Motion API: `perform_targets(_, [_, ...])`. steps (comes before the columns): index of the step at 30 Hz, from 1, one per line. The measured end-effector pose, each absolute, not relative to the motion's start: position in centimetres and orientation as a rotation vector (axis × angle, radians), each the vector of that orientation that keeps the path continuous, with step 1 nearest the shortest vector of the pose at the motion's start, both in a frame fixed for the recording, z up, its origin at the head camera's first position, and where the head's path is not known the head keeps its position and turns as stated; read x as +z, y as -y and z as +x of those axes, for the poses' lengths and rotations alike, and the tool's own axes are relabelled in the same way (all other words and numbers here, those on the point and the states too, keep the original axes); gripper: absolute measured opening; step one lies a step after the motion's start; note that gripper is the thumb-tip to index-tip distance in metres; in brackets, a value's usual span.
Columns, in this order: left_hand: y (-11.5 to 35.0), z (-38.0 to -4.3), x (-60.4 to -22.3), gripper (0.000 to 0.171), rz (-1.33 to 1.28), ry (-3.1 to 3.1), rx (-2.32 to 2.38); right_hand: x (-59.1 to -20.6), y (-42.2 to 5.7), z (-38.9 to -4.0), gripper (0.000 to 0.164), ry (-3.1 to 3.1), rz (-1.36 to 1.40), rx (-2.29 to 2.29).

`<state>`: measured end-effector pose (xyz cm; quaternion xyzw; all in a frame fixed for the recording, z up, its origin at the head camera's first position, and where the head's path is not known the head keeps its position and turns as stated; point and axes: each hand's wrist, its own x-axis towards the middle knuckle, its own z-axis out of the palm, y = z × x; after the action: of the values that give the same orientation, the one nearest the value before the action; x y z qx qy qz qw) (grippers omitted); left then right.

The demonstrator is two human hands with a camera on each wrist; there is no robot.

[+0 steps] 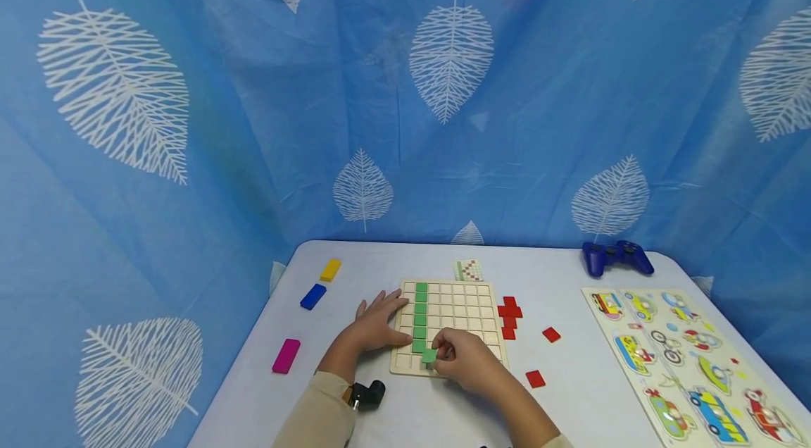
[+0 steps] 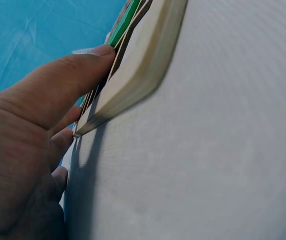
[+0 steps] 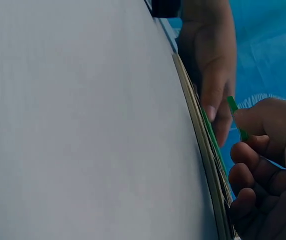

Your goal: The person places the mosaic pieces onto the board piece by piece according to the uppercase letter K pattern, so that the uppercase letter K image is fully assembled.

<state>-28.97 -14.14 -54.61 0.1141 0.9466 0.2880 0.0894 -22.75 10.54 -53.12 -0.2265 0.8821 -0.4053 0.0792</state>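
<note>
Green tile [image 1: 429,356], head view, was pinched by fingers of right hand [image 1: 467,359] near six-o'clock edge of wooden board [image 1: 465,310]; left hand [image 1: 376,325], fingers extended, touched board at nine o'clock. Left wrist: thumb [image 2: 65,85] rested on board. Right wrist: tile showed apart from board.

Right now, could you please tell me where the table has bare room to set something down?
The table is bare between the patterned card and the game controller, and between the loose red tiles and the picture puzzle. It is crowded at the grid board, where the left hand and right hand work, and by the clustered red tiles beside it.
</note>
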Motion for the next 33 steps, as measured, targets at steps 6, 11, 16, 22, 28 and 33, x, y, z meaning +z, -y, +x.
perform_targets(6, [14.1,-29.1,-54.6,0.088,0.333,-2.821,0.851,-53.4,-9.1,-22.5,0.019,-2.627,-0.669,-1.171])
perform_targets(11, [14.2,-29.0,-54.6,0.088,0.337,-2.814,0.855,-53.5,-8.7,-22.6,0.018,-2.664,-0.627,-1.124])
perform_targets(16, [14.3,-29.0,-54.6,0.089,0.348,-2.811,0.861,-53.7,-8.4,-22.7,0.018,-2.696,-0.614,-1.061])
perform_targets(22, [14.3,-29.0,-54.6,0.089,0.347,-2.813,0.841,-53.8,-8.5,-22.7,0.020,-2.707,-0.612,-1.046])
perform_targets(28, [14.2,-29.0,-54.7,0.089,0.345,-2.809,0.840,-53.8,-8.5,-22.6,0.018,-2.685,-0.624,-1.046])
perform_targets(33, [14.2,-29.1,-54.6,0.089,0.345,-2.814,0.842,-53.7,-8.4,-22.6,0.016,-2.695,-0.626,-1.047])
